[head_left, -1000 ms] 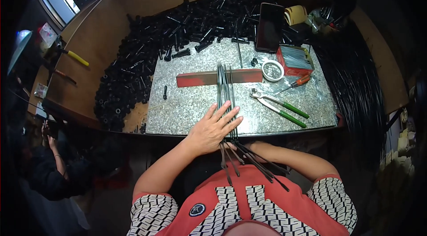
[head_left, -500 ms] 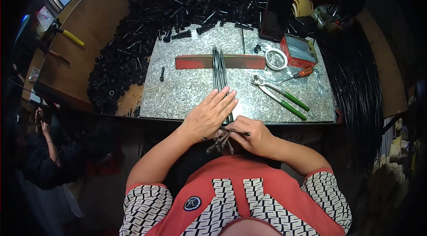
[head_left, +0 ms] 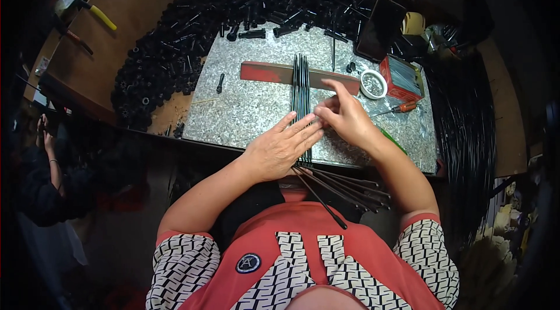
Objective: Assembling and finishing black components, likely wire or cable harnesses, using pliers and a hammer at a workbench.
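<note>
Rods [head_left: 301, 85]: the stretch under the left hand [head_left: 279, 149] is hidden, and I can't tell where the right hand [head_left: 345, 117] fingertips meet them or whether it grips one. Right of the rods, the hand and forearm cover the green-handled tool [head_left: 394, 139] except a sliver of handle; contents of the small white tub [head_left: 373, 83] and red box [head_left: 401, 78] are too small to make out. Left of the rods, the black parts pile [head_left: 175, 47] blurs into one mass, and the yellow-handled tool [head_left: 96, 13] is bent by the lens with its head in shadow.
</note>
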A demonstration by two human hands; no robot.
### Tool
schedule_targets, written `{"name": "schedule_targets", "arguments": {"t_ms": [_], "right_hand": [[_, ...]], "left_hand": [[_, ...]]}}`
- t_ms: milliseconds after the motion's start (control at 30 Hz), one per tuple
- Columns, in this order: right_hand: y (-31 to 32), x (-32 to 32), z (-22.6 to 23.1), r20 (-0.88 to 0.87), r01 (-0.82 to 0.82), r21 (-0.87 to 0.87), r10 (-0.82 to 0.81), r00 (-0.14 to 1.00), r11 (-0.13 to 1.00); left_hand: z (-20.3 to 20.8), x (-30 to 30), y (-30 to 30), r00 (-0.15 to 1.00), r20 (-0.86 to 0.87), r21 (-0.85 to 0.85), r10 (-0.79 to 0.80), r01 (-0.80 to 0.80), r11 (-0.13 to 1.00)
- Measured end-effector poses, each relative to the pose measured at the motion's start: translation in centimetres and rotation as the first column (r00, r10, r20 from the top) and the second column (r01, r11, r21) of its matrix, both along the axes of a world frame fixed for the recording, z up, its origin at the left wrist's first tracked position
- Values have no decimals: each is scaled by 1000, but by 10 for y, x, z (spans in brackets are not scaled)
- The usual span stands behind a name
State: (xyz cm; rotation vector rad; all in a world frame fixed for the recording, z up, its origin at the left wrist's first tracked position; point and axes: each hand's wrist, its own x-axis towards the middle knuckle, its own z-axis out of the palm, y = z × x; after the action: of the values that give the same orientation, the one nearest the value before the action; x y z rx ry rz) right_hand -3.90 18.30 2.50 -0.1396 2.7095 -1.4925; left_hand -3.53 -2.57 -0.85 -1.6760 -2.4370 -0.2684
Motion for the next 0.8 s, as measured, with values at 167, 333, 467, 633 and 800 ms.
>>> {"name": "schedule_targets", "arguments": {"t_ms": [167,333,467,633,800], "right_hand": [[-27,-36,3,30,70,56,-72,997,996],[-28,-51,-13,-5,56,17,-56,998,998],[-28,-48,-16,79,96,-197,-81,994,976],[-28,-42,-15,155,168,-543,-98,983,823],[-28,-35,-20,113,171,-790,-134,985,589]], "left_hand": [[2,-2,-2,1000,-22,-16,21,-21,1000],[5,-1,-2,997,74,14,-3,2,1000],[6,-1,-1,995,103,-4,-3,3,1000],[6,-1,-1,1000,-1,-24,-1,1,1000],[7,-2,-2,1000,-3,-12,-19,19,1000]]}}
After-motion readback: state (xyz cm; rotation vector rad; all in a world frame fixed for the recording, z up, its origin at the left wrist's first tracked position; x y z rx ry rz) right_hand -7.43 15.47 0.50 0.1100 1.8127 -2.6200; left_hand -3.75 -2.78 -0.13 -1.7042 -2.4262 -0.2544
